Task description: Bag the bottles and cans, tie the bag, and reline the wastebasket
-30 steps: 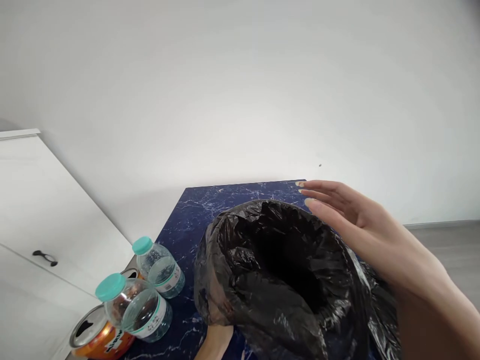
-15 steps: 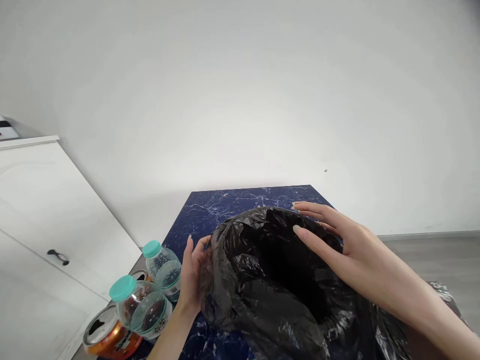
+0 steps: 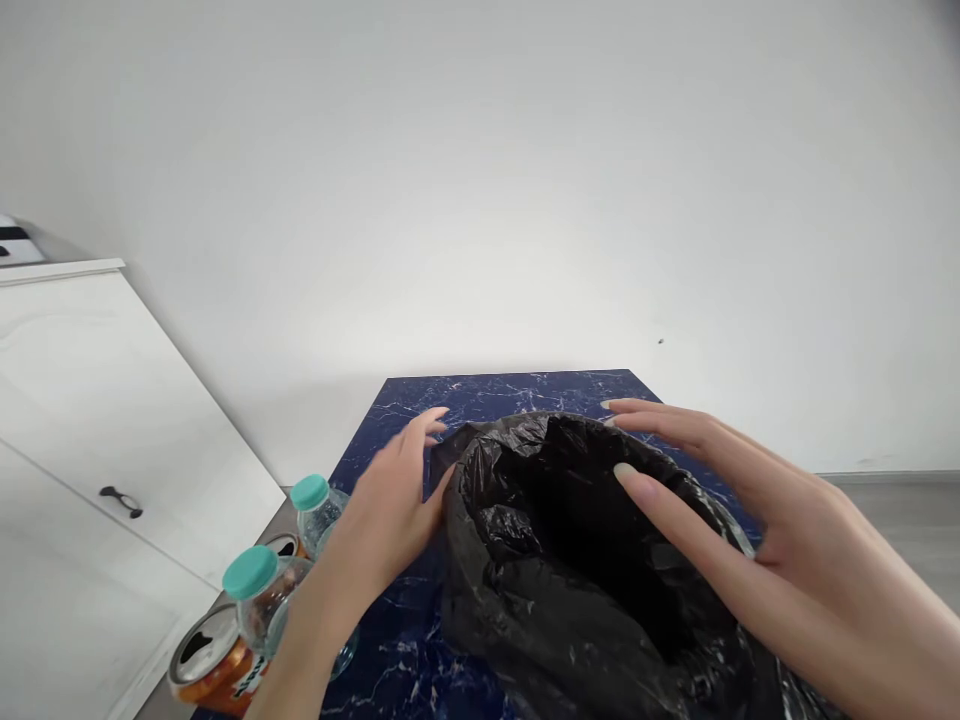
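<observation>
The black bag (image 3: 559,625) is seen over the blue table (image 3: 495,390), its mouth spread wide. The left hand (image 3: 394,490), low at the bag's left side a second ago, is now raised to the left rim; whether plastic is gripped there cannot be told. The right hand (image 3: 814,545) is left unclenched, fingers parted, its thumb now held over the opening. The nearer bottle (image 3: 259,600), fully exposed earlier, is partly covered by the left forearm (image 3: 322,590).

2 bottles (image 3: 251,573) left of bag (image 3: 559,615)
</observation>
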A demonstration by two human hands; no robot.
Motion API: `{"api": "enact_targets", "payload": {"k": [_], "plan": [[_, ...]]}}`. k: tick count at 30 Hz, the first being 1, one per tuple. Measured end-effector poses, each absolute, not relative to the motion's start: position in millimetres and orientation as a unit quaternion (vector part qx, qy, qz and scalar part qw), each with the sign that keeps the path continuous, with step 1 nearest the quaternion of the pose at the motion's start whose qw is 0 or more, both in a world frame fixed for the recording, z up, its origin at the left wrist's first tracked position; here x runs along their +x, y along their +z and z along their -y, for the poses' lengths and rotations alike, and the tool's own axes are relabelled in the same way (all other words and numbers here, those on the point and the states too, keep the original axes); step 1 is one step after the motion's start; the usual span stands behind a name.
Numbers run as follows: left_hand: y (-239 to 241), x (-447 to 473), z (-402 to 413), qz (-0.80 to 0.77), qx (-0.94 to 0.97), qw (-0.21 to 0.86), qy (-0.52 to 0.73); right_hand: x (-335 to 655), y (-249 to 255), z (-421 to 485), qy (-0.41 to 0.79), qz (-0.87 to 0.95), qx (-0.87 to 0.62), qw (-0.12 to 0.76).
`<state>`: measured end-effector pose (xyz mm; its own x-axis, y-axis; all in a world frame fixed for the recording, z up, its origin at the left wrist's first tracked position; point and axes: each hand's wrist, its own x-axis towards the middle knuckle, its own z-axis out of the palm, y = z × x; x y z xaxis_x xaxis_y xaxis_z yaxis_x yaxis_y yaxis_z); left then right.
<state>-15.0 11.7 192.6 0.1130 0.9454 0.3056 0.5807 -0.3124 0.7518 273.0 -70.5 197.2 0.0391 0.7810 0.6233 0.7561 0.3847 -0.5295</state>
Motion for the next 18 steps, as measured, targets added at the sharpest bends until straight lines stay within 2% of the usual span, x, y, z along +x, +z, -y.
{"api": "enact_targets", "payload": {"k": [3,8,13,18], "plan": [[205.7,-34.1,-5.0,-0.554,0.736,0.100,0.375,269.4,199.2,78.1,0.001,0.724,-0.516,0.458],[216.4,-88.2,0.5,-0.654,0.711,-0.050,0.253,261.9,196.9,83.2,0.003,0.744,-0.477,0.469],[222.5,-111.5,2.8,-0.787,0.611,0.016,0.087,256.4,196.2,85.6,-0.008,0.738,-0.468,0.486],[221.5,-111.2,2.4,-0.792,0.607,0.020,0.067,255.7,197.4,86.5,0.000,0.738,-0.461,0.493]]}}
